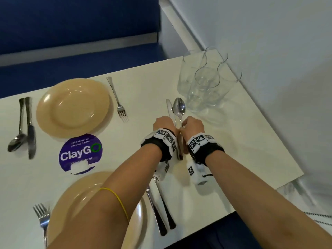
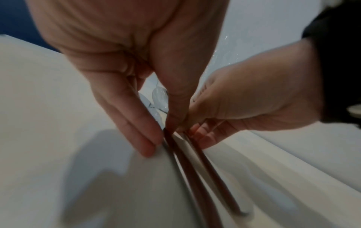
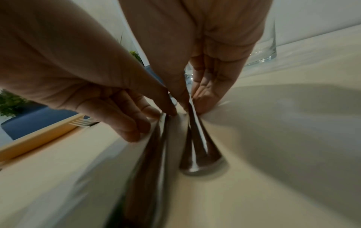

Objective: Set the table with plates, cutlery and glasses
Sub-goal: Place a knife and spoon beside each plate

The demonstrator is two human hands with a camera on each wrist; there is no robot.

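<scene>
Two plates already sit dressed with cutlery; nearest, a plate (image 1: 100,203) between fork (image 1: 42,218) and knife-spoon pair. Beyond, on the counter (image 1: 143,90), the left hand (image 1: 164,124) pinches a knife (image 1: 169,107) and the right hand (image 1: 193,124) pinches a spoon (image 1: 179,106), likely squaring them parallel. Farthest, four glasses (image 1: 206,81) wait clustered.

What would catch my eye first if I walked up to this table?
Both hands meet at the middle of the white table: the left hand pinches a knife and the right hand a spoon, side by side. Just beyond stands a cluster of clear glasses near the wall. To the left, a purple ClayGo sticker sits between two tan plates.
</scene>
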